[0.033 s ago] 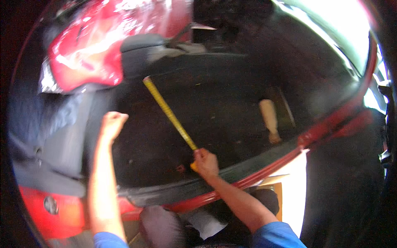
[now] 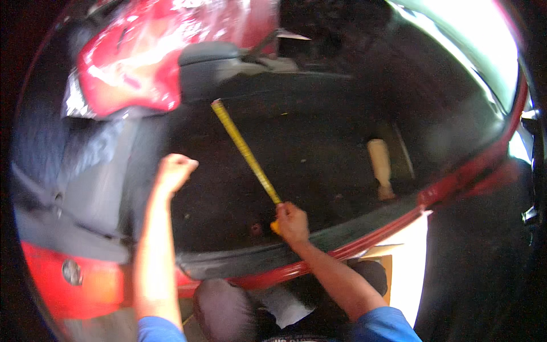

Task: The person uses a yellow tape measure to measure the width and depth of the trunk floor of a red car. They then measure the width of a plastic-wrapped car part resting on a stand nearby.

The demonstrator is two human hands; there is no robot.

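My right hand (image 2: 293,224) grips a yellow tape measure at its case, near the door sill. The pulled-out yellow blade (image 2: 246,151) runs slantwise away to the far left over a dark floor (image 2: 319,148) inside a car. Its far end lies short of a grey padded part (image 2: 208,65). To the left of the blade, my left hand (image 2: 175,172) is closed with fingers curled in, apart from the tape. Blur and the curled fingers hide whether anything is inside it.
A red seat (image 2: 134,71) under shiny clear plastic stands at the far left. On the right lies a tan, elongated piece (image 2: 380,162) of unclear kind. The red sill (image 2: 342,251) crosses in front of me, with white card-like material (image 2: 407,251) outside it.
The whole view has shifted, so the scene sits slightly farther right. My left hand is a little nearer the tape blade; my right hand keeps its grip on the tape measure.
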